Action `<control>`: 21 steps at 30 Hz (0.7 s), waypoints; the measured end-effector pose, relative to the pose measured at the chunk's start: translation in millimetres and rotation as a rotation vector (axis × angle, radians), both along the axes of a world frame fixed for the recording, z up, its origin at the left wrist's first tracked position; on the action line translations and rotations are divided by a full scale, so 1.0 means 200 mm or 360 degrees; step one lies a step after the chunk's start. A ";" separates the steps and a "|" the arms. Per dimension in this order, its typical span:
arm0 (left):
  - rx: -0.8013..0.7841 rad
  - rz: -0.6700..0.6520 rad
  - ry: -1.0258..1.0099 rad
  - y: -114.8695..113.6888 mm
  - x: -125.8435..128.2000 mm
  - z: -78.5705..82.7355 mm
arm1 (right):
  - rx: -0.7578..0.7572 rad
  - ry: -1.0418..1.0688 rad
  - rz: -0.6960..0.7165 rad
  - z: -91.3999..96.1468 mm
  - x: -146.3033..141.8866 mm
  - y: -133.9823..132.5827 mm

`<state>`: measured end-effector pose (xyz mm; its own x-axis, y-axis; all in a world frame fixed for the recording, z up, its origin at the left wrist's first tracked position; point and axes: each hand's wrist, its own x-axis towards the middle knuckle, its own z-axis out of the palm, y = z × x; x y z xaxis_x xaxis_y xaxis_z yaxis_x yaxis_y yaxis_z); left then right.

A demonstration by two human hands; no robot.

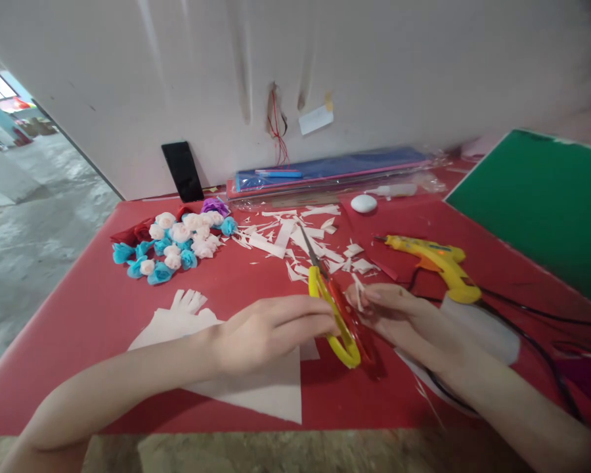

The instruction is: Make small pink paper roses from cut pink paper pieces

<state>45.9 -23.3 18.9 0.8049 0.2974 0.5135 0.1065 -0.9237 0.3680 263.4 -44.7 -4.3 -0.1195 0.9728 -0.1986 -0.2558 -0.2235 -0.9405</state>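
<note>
In the head view, the left hand (pixel 270 332) grips the scissors (pixel 316 282) at the centre of the frame; the right hand (pixel 394 312), close by, pinches a paper strip (pixel 358 289). Red tabletop (pixel 79 322) shows between the flowers (pixel 180 232) and its left edge (scraps (pixel 268 245) crowd the scissors' tip), and a glue gun (pixel 426 251) lies at right.

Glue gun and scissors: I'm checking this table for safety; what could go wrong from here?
The yellow glue gun shows what looks like an orange light; if hot, it might burn the nearby right hand. The left hand holds scissors close to the right hand, so a slip might nick it.
</note>
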 end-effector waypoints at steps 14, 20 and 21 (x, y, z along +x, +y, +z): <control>-0.0764 0.0423 0.0173 0.05 -0.01 -0.03 | 0.1067 -0.0629 0.0263 0.16 -0.18 -0.11; -0.0886 0.0409 0.0107 0.10 0.03 0.04 | 0.1445 -0.0907 0.0443 0.28 -0.33 -0.12; -0.0868 0.0379 0.0052 0.12 0.04 0.05 | 0.1462 -0.0929 0.0456 0.30 -0.35 -0.12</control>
